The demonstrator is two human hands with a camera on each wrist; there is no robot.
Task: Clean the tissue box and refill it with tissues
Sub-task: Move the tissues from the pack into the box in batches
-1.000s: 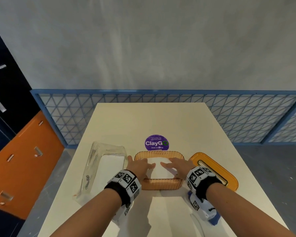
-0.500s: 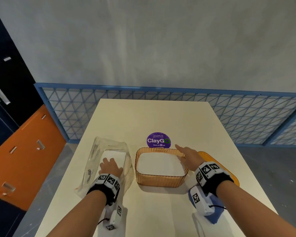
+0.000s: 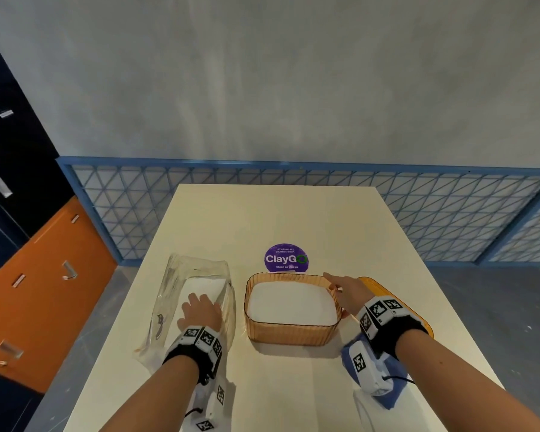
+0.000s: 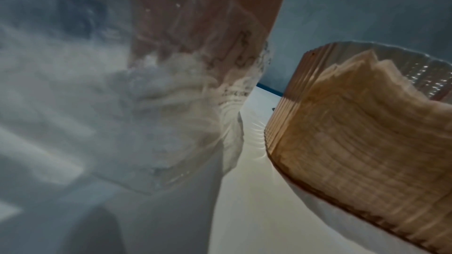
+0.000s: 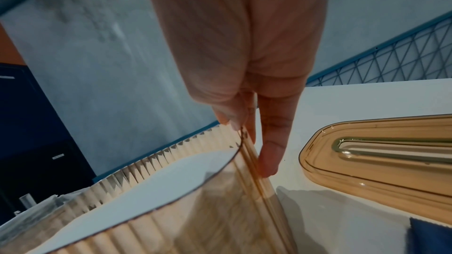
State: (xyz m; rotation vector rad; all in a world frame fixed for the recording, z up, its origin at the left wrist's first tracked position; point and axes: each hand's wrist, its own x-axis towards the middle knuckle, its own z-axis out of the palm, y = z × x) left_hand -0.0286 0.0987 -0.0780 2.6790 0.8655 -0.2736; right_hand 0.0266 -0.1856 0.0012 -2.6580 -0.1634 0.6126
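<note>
1. Tissue box [image 3: 290, 333]: an amber ribbed tub, open at the top, sits near the front of the counter [image 3: 278, 219] between the two hands, holding a white stack of tissues [image 3: 292, 304].
2. Right hand [image 3: 346, 294]: the head view shows only fingers lying along the box's right rim. The right wrist view [image 5: 244, 65] shows more: the thumb lies inside the wall and straight fingers [image 5: 271, 154] outside it, so the grip pinches the box's right wall.
3. Left hand [image 3: 200, 313]: it lies on the clear plastic wrapper [image 3: 197, 272], which has more white tissues inside. From the left wrist view the wrapper [image 4: 146, 103] is a blur in front of the lens (fingers hidden), so I cannot tell whether the grip is spread or closed.
4. Amber lid [image 3: 387, 294] with its slot lies flat just right of the box; the right wrist view shows it [image 5: 379, 154] apart from the box.
5. A purple ClayGo sticker [image 3: 286, 258] sits beyond the box.
6. Against half a second ago, both hands hold nearly the same places; a second ago, both pressed down inside the box.
</note>
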